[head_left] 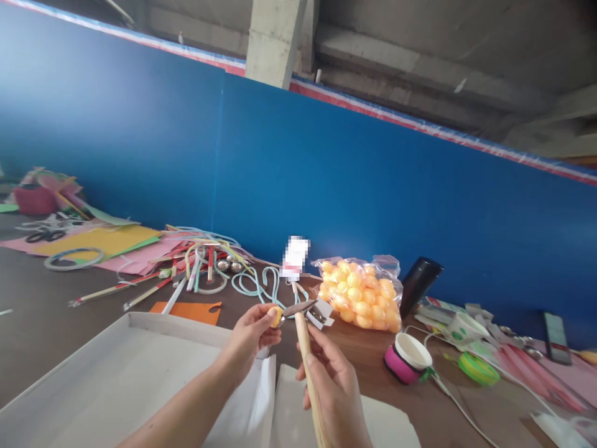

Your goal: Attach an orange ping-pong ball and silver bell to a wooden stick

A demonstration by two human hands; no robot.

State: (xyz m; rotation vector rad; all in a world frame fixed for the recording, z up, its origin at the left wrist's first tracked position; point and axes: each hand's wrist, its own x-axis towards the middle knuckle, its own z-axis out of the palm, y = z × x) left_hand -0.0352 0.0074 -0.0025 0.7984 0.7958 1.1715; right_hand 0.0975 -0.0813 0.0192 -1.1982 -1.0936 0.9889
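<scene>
Closed around a small yellow-handled blade (pixel 298 308) is my left hand (pixel 255 330); whether it is a knife or closed scissors I cannot tell. The pointed metal part aims right, close to the top end of a pale wooden stick (pixel 305 342). My right hand (pixel 333 379) grips that stick, with the thumb along it and its top tilted away from me. Contact between blade and stick is not clear. Just behind the stick lies a small opened white box (pixel 321 313) with dark metal pieces. Below the hands is white card (pixel 387 423).
A shallow white tray (pixel 116 373) fills the front left. Behind the hands sits a bag of orange balls (pixel 359 292), beside a black cylinder (pixel 421 283). Rightward are a pink-banded cup (pixel 408 358), green tape (pixel 478 368) and white cable (pixel 457 404). Cords (pixel 261 286) and coloured paper (pixel 100 242) lie back left.
</scene>
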